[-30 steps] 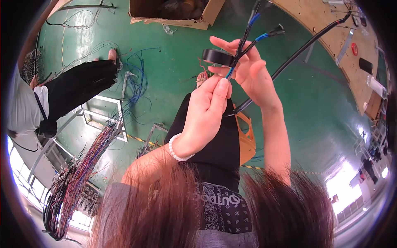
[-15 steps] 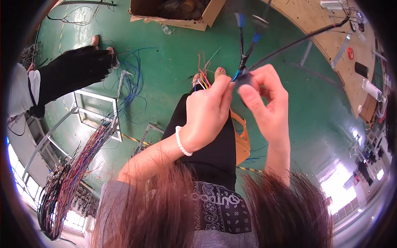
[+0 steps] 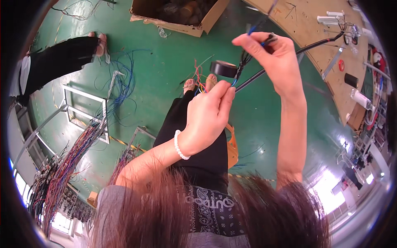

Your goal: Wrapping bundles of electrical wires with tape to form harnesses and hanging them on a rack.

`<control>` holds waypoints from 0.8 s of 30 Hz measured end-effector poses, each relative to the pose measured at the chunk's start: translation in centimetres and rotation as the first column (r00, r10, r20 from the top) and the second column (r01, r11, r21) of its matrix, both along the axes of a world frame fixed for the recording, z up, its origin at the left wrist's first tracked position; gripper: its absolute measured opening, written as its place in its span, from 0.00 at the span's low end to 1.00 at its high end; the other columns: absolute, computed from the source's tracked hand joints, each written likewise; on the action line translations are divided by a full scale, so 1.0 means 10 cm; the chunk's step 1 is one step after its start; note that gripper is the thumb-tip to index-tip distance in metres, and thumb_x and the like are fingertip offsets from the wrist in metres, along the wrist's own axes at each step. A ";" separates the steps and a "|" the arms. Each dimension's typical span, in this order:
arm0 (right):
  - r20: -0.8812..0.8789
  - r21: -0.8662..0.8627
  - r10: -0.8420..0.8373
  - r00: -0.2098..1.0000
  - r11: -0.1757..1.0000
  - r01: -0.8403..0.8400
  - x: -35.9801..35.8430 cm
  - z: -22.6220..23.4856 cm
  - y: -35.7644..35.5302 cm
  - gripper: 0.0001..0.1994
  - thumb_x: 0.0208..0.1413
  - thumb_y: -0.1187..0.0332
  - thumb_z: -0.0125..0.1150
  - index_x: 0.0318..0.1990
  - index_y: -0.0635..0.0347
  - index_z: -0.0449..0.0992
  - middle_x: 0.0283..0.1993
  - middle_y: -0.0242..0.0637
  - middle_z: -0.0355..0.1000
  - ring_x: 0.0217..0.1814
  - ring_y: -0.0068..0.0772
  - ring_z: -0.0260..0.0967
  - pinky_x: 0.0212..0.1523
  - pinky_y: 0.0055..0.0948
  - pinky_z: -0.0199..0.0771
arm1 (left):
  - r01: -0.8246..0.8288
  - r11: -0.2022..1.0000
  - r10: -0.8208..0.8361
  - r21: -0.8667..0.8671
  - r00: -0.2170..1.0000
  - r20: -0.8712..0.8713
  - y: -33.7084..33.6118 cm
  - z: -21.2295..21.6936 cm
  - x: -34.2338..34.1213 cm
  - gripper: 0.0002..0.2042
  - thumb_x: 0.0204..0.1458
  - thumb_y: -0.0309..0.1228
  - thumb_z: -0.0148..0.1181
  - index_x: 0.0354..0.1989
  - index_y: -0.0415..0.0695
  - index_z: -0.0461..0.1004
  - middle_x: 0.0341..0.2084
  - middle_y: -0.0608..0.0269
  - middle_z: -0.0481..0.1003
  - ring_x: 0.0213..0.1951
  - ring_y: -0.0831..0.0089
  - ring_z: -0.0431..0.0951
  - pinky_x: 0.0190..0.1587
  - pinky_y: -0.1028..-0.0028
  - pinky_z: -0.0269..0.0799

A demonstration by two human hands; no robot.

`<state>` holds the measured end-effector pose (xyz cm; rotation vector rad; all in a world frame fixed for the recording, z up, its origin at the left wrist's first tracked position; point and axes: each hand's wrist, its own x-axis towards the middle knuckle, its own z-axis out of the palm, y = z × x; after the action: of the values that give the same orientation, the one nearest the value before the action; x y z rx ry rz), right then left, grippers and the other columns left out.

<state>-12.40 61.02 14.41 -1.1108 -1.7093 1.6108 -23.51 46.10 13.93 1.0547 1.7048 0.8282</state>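
Note:
My left hand [image 3: 206,111] is closed round a wire harness [image 3: 245,61], pinching it between thumb and fingers. Loose coloured wire ends [image 3: 198,74] stick out on the left side of that hand. A roll of black tape [image 3: 223,69] hangs beside the harness just above my left fingers, apart from both palms. Farther up, my right hand [image 3: 277,58] has its fingers bent round the harness's thin black and blue branches. Another long black-wrapped branch [image 3: 316,44] runs from near my left hand up to the right, toward the wooden board. My right fingers partly hide the branches.
The wooden board [image 3: 308,25] at upper right carries a red tape roll [image 3: 341,65] and clear bottles. A cardboard box [image 3: 165,22] stands on the green floor ahead. At left are a white metal frame [image 3: 84,96], hanging wire bundles [image 3: 76,151] and another person's legs [image 3: 62,53].
My right hand has left the tape roll and moved up to the harness's branches. The tape roll now hangs free beside the harness. My left hand keeps its hold.

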 end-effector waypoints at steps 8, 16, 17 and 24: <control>-0.098 -0.559 -0.545 0.833 0.722 0.407 -0.16 -0.17 -0.14 0.10 0.56 0.66 0.65 0.26 0.62 0.78 0.32 0.36 0.77 0.14 0.13 0.49 0.16 0.16 0.47 | -0.124 0.957 0.285 -0.261 0.561 0.777 -0.06 -0.02 -0.16 0.25 0.67 0.49 0.33 0.46 0.41 0.72 0.15 0.81 0.51 0.17 0.87 0.48 0.19 0.83 0.43; -0.125 -0.472 -0.530 0.839 0.775 0.419 -0.12 -0.12 -0.08 0.09 0.57 0.66 0.63 0.30 0.63 0.80 0.32 0.34 0.77 0.14 0.09 0.47 0.16 0.14 0.45 | -0.003 0.980 0.151 -0.197 0.653 0.742 0.09 -0.03 -0.24 0.15 0.67 0.38 0.42 0.46 0.39 0.71 0.16 0.80 0.54 0.18 0.89 0.49 0.20 0.83 0.42; -0.120 -0.490 -0.531 0.839 0.767 0.415 -0.11 -0.11 -0.05 0.10 0.57 0.66 0.63 0.31 0.63 0.81 0.32 0.34 0.78 0.14 0.09 0.46 0.15 0.14 0.44 | 0.032 0.985 0.105 -0.171 0.675 0.730 0.13 -0.06 -0.28 0.14 0.67 0.37 0.41 0.43 0.40 0.71 0.16 0.79 0.55 0.19 0.88 0.50 0.22 0.83 0.43; -0.141 -0.465 -0.506 0.851 0.793 0.395 -0.08 0.04 -0.07 0.11 0.58 0.64 0.62 0.31 0.63 0.81 0.31 0.33 0.78 0.14 0.08 0.44 0.15 0.15 0.43 | 0.282 0.942 -0.324 0.180 0.903 0.281 0.23 0.00 -0.51 0.09 0.63 0.26 0.43 0.42 0.38 0.71 0.22 0.67 0.69 0.33 0.79 0.67 0.39 0.75 0.65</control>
<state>-13.21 60.34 14.84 -1.3177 -0.8454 1.7419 -28.61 48.38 13.94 1.1790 1.1983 0.8618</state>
